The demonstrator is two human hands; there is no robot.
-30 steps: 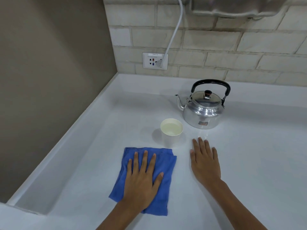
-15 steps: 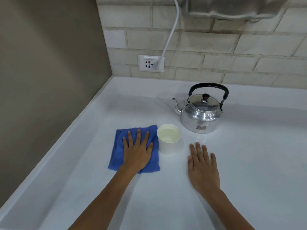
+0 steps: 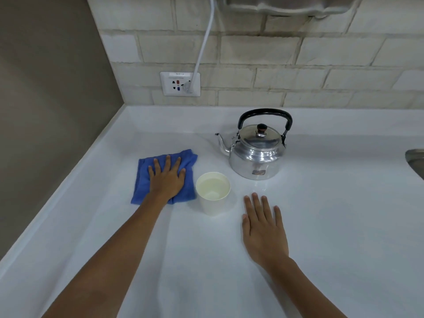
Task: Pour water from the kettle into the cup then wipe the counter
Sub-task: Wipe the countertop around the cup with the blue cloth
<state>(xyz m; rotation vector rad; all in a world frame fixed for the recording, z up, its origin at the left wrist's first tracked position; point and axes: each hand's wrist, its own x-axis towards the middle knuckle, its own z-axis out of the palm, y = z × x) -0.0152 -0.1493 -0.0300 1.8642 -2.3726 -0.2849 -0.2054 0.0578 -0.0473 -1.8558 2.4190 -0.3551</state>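
Pressing flat on a blue cloth (image 3: 164,176), the left hand (image 3: 167,179) lies palm down with its fingers (image 3: 168,162) spread wide across the fabric, gripping nothing. The cloth sits on the white surface (image 3: 344,226) at about nine o'clock from the cup (image 3: 213,193), its right edge just beside the cup's rim; whether they touch cannot be told. The cup is a pale paper one standing upright, with clear water inside. At about one o'clock from the cup stands the metal kettle (image 3: 257,154), upright, lid on, black handle raised, its spout pointing toward nine o'clock; it is near the cup but apart from it.

The right hand (image 3: 263,230) rests palm down on the bare surface at about four o'clock from the cup, fingers (image 3: 256,206) straight and slightly apart, holding nothing. At twelve o'clock, on the brick wall, a white socket (image 3: 180,84) carries a plug with a white cable (image 3: 203,47) running upward. A metal sink edge (image 3: 416,162) shows at three o'clock.
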